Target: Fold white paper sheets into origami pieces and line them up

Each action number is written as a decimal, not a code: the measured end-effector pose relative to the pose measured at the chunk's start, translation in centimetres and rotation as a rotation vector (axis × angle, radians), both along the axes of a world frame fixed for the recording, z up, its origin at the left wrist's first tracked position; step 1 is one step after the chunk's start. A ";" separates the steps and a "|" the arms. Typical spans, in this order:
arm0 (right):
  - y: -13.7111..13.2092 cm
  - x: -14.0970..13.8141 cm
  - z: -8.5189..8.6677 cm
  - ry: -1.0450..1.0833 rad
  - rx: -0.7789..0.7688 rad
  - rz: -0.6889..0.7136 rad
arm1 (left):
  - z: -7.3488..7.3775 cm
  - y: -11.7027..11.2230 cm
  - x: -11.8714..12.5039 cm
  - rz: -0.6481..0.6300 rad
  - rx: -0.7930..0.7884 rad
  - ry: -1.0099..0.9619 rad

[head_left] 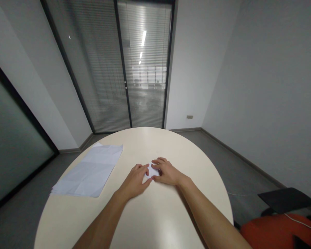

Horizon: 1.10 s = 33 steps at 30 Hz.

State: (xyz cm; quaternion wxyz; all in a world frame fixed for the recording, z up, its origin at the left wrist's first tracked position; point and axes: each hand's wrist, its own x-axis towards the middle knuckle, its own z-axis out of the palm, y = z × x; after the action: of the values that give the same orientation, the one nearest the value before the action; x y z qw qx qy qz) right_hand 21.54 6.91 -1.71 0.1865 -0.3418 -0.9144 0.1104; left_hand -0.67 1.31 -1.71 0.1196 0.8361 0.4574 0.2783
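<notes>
Both my hands rest near the middle of a round cream table (150, 221). Between them lies a small folded piece of white paper (151, 171). My left hand (136, 180) presses on its left side, fingers curled down with the tips on the paper. My right hand (166, 172) covers its right side, fingers bent and pressed onto it. Most of the paper is hidden under the two hands.
A stack of creased white sheets (90, 171) lies on the table's left part, reaching its edge. An orange seat (280, 230) and a black object (285, 200) stand at the lower right. Glass doors with blinds (124, 69) are behind the table.
</notes>
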 end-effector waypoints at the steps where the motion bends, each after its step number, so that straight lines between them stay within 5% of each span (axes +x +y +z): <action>1: 0.0 0.1 0.1 0.003 -0.010 0.005 | 0.0 0.0 0.0 -0.001 0.001 -0.002; 19: 0.0 -0.8 0.5 0.108 0.036 -0.167 | -0.3 0.4 -0.2 0.020 0.089 0.069; 33: -0.7 -0.4 2.0 0.018 0.017 0.034 | 0.4 -0.2 -0.2 0.012 0.082 0.203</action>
State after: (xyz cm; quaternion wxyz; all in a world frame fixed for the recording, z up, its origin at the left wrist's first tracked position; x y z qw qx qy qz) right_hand 21.17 6.25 0.28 0.1957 -0.3235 -0.9194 0.1087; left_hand -0.85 1.07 -1.35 0.0366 0.8614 0.4603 0.2117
